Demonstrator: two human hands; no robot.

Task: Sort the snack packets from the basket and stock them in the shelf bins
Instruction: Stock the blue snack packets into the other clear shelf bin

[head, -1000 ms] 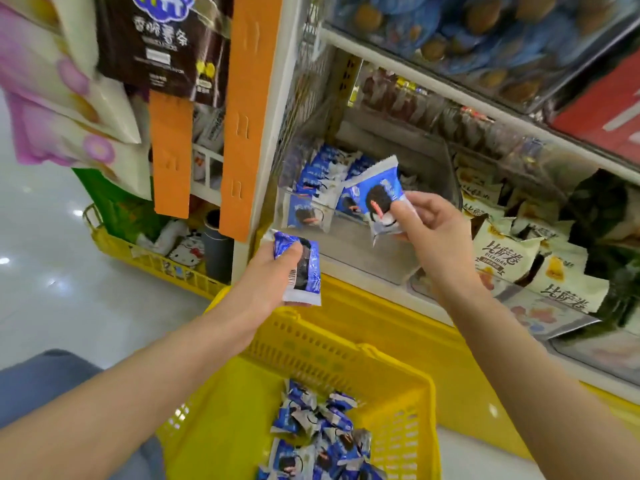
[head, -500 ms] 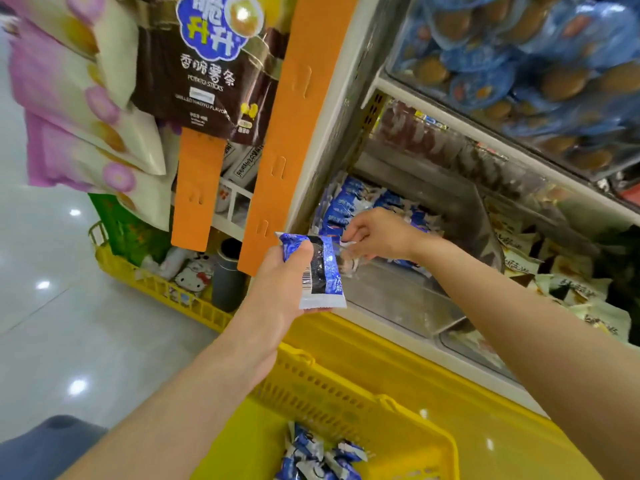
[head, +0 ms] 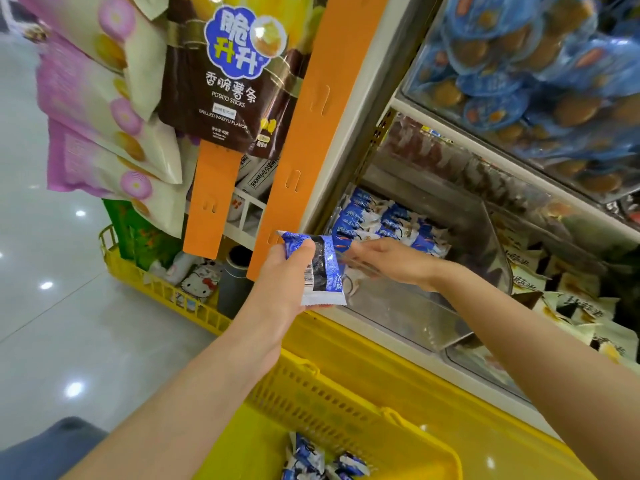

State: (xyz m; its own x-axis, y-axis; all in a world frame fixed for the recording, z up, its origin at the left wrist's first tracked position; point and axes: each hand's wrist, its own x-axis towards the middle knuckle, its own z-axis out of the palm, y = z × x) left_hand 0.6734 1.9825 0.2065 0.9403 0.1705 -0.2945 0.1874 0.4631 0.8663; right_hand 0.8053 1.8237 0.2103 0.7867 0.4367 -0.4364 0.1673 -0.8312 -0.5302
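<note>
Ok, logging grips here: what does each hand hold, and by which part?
Left hand grips a blue snack packet by its upper left edge. Right hand is over the bin; whether it holds anything cannot be told.

2 hands [head: 280, 282] [head: 391, 259], 1 held packet [head: 320, 268], 2 orange strips [head: 214, 199] [head: 311, 133].

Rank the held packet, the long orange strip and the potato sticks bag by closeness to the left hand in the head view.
1. Packet: gripped in the left hand.
2. Long orange strip: just behind the hand.
3. Potato sticks bag: hanging higher, up left.
</note>
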